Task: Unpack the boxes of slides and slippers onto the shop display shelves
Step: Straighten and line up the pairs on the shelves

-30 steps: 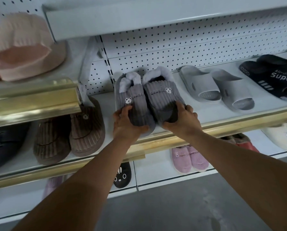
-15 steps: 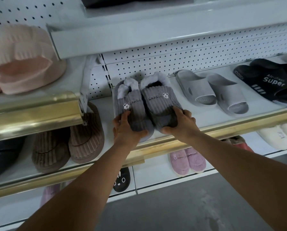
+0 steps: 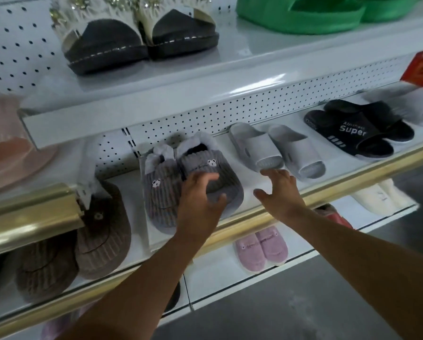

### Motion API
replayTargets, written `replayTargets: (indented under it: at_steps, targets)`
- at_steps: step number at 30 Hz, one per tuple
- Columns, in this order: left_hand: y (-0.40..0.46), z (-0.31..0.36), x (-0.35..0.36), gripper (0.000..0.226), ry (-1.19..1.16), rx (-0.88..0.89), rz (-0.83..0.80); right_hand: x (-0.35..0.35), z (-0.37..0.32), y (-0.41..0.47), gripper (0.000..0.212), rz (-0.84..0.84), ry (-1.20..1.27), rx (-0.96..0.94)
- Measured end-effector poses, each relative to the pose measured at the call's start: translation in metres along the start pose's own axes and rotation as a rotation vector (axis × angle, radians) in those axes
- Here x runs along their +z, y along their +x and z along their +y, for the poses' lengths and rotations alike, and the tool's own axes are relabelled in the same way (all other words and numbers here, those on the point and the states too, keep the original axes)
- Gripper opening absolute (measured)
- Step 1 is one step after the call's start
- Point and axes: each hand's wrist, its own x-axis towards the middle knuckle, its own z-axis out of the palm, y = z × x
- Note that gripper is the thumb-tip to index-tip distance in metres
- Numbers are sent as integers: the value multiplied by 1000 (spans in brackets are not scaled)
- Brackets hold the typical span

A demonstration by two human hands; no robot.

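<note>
A pair of grey ribbed slippers with small bear patches stands on the white middle shelf (image 3: 254,192), toes toward me. The left slipper (image 3: 160,192) lies free. My left hand (image 3: 199,200) grips the toe of the right slipper (image 3: 205,163), fingers over the top and thumb against its side. To the right of the pair hovers my right hand (image 3: 280,192), fingers spread and holding nothing, just in front of the grey slides (image 3: 274,148).
Black "Super" slides (image 3: 353,131) stand further right. Brown ribbed slippers (image 3: 100,231) sit to the left behind a gold rail (image 3: 31,217). Dark fur-trimmed slippers (image 3: 132,38) and green slides (image 3: 299,15) fill the upper shelf. Pink slippers (image 3: 262,249) and cream ones (image 3: 377,195) lie below.
My right hand has let go of the right grey slipper and moved off to the right. My left hand has shifted from the left slipper onto the right one's toe. The view tilted up.
</note>
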Motion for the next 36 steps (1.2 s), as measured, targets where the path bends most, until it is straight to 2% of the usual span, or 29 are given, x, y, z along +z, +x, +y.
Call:
replayTargets:
  at_steps: [2, 6, 8, 10, 13, 19, 27, 33, 36]
  targets:
    - [7, 10, 20, 49, -47, 62, -53, -13, 19, 6, 51, 43, -2, 19]
    - [22, 27, 69, 44, -122, 11, -123, -38, 63, 19, 46, 86, -54, 78]
    - [31, 36, 89, 52, -112, 27, -191, -49, 84, 31, 42, 82, -129, 66]
    - [42, 43, 112, 46, -39, 24, -241, -58, 102, 42, 36, 63, -177, 20]
    - [61, 51, 145, 45, 111, -4, -237, -68, 128, 54, 34, 2, -203, -55]
    - [97, 56, 182, 51, 268, -129, -181, -77, 161, 81, 35, -91, -282, -244]
    - [105, 51, 205, 34, 534, -60, -101, -82, 181, 101, 19, -102, -453, -595]
    - [107, 62, 211, 17, 666, -140, -89, -87, 186, 107, 15, -124, -463, -672]
    - [101, 65, 212, 17, 674, -170, -89, -91, 187, 107, 17, -143, -465, -677]
